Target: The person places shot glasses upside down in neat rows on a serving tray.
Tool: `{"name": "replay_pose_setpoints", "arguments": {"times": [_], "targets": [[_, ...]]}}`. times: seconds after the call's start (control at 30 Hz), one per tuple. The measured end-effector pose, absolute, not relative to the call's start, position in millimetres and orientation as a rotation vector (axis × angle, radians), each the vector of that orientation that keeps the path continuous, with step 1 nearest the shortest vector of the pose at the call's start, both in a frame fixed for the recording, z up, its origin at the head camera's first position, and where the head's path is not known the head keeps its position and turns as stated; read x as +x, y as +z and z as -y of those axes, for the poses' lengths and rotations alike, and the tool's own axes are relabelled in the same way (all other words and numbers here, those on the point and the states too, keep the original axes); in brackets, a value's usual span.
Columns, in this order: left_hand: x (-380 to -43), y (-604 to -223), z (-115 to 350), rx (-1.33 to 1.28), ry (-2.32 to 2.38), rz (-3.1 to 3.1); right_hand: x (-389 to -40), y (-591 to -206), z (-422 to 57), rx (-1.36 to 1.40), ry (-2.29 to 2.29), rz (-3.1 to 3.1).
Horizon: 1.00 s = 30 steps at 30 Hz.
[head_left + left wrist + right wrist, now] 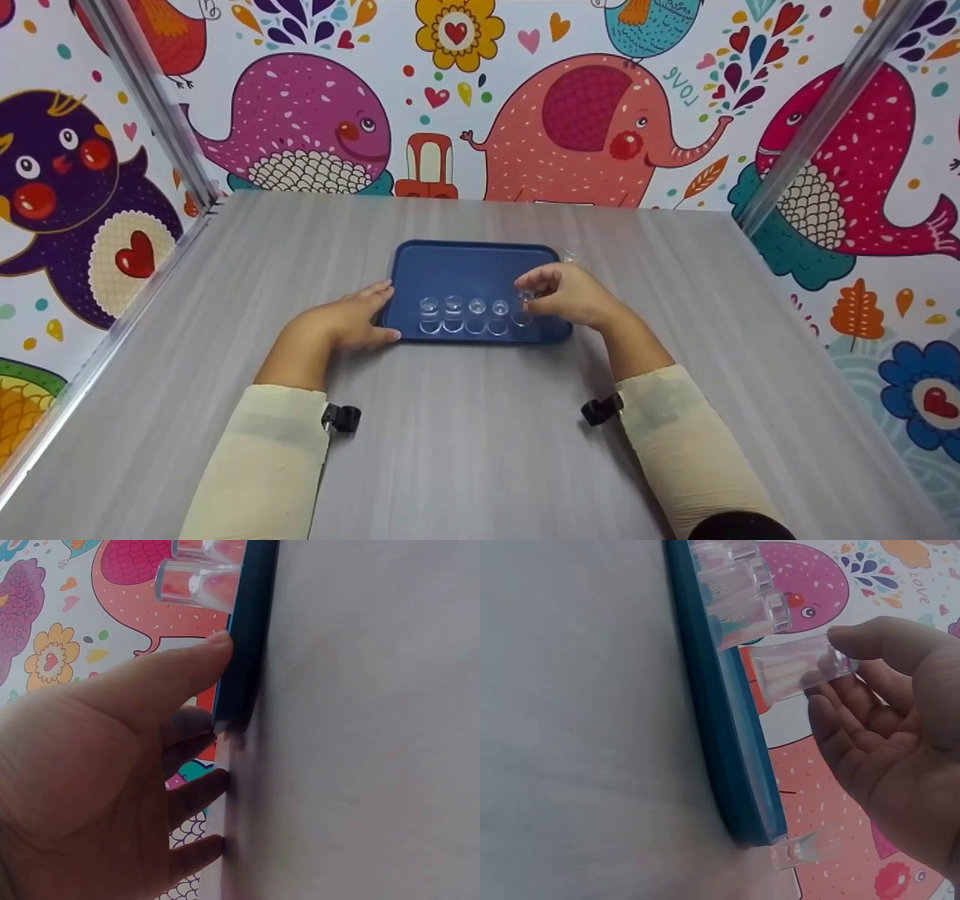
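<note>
Four small clear shot glasses (453, 314) stand upside down in a row along the near part of a blue tray (469, 262). My right hand (574, 294) pinches another shot glass (799, 669) near its thick base with thumb and fingers. Its wide mouth faces down, close over the tray at the right end of the row. At the tray's left side rests my left hand (349, 321), its thumb touching the rim near the front corner. The other left fingers lie fairly straight along that side, as the left wrist view also shows.
Beyond the tray's right edge, another clear glass (570, 256) stands on the grey wood-grain table (465, 420), partly behind the right hand. Printed panels with cartoon animals (585, 135) and metal posts (817, 127) enclose the table at the back and sides.
</note>
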<state>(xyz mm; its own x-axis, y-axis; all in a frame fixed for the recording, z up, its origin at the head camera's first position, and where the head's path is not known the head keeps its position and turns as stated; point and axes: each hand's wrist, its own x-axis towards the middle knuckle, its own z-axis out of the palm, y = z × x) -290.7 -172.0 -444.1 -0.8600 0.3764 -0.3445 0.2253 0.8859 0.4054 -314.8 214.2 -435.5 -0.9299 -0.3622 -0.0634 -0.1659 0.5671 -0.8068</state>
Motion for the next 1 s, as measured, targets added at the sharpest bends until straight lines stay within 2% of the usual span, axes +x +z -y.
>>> {"name": "replay_pose_setpoints", "arguments": {"times": [0.63, 1.0], "targets": [[-293.2, -445.5, 172.0, 0.446, 0.502, -2.63, -316.3, -442.1, -214.2, -0.498, -1.164, -2.546], [-293.7, -445.7, 173.0, 0.447, 0.495, -2.627, -320.4, -432.1, -225.9, -0.428, -1.339, -2.525]]}}
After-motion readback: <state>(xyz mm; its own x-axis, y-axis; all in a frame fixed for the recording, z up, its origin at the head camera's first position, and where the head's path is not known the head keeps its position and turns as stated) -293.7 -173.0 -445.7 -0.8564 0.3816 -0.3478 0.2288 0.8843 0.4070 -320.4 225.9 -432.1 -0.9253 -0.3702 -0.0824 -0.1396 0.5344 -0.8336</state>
